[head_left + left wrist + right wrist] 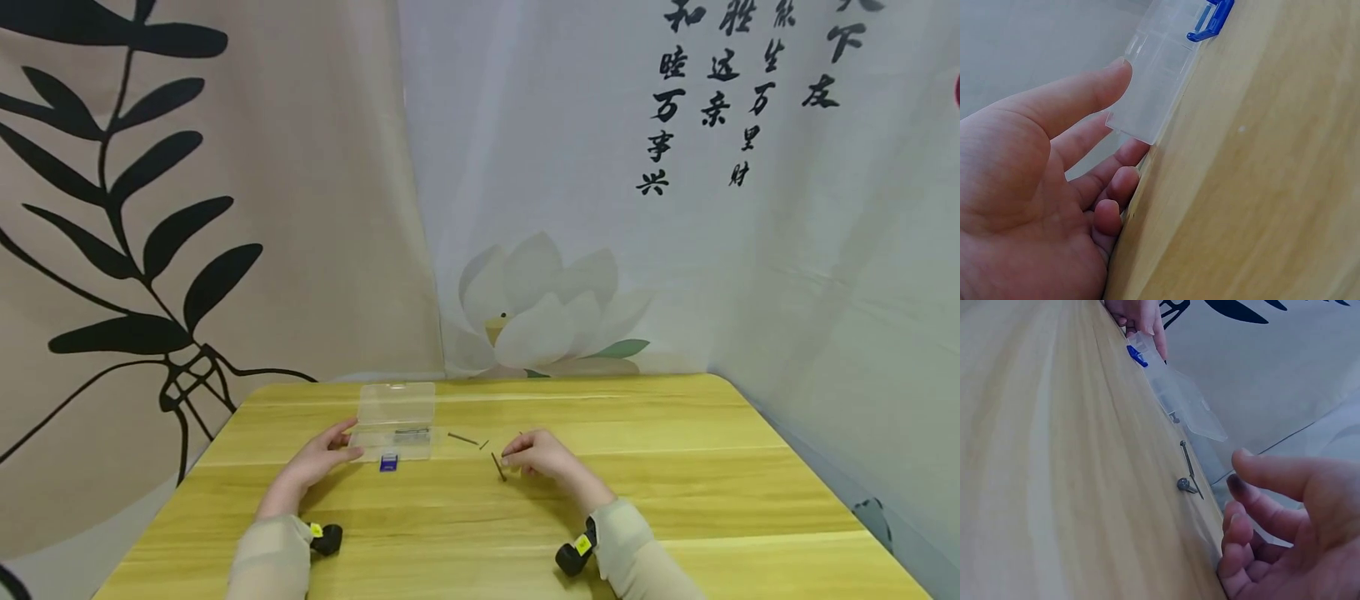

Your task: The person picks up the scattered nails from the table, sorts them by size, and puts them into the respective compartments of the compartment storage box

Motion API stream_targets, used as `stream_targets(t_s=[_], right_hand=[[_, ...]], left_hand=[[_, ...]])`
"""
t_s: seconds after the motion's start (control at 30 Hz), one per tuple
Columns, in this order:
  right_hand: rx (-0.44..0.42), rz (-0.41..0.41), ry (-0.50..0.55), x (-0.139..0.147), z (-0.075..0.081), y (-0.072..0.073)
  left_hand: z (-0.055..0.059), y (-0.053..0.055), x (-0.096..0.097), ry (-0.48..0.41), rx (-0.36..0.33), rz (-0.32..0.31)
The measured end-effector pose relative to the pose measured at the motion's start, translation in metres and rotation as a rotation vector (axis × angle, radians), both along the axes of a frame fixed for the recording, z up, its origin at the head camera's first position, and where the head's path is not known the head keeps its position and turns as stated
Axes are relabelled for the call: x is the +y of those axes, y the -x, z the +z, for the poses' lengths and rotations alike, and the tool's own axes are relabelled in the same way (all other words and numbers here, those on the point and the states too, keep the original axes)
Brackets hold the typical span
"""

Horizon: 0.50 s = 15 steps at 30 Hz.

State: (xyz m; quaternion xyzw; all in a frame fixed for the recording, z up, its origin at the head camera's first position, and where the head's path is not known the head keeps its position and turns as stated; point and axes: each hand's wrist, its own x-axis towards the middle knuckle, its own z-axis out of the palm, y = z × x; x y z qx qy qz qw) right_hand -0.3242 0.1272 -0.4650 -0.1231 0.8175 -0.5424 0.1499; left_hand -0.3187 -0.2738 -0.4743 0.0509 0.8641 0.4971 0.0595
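Observation:
A clear plastic box (358, 442) stands with its lid (397, 404) raised at the back and a blue latch (387, 462) at its front. My left hand (324, 457) holds the box's left end, thumb at the near side and fingers behind it. Several thin metal screws (412, 431) lie in its right part. My right hand (542, 456) is above the table, loosely curled. In the right wrist view a gap shows between its thumb and index finger, with nothing visible there. A dark screw (498, 467) lies right by its fingertips.
Between box and right hand, a long screw (462, 438) and a shorter piece (483, 444) lie on the wooden table (420, 533). A printed cloth (337, 208) hangs behind the table. Each wrist wears a black camera (327, 540).

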Motion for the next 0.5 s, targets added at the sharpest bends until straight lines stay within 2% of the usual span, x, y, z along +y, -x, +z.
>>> stream_targets(t_s=[0.27, 0.5], right_hand=[[0.117, 0.024, -0.088, -0.0008, -0.0068, -0.0022], [0.161, 0.033, -0.177, -0.0036, -0.0061, -0.0047]], left_hand=[[0.0013, 0.0004, 0.0017, 0.009, 0.002, -0.002], [0.0010, -0.0007, 0.0007, 0.004, -0.010, 0.008]])
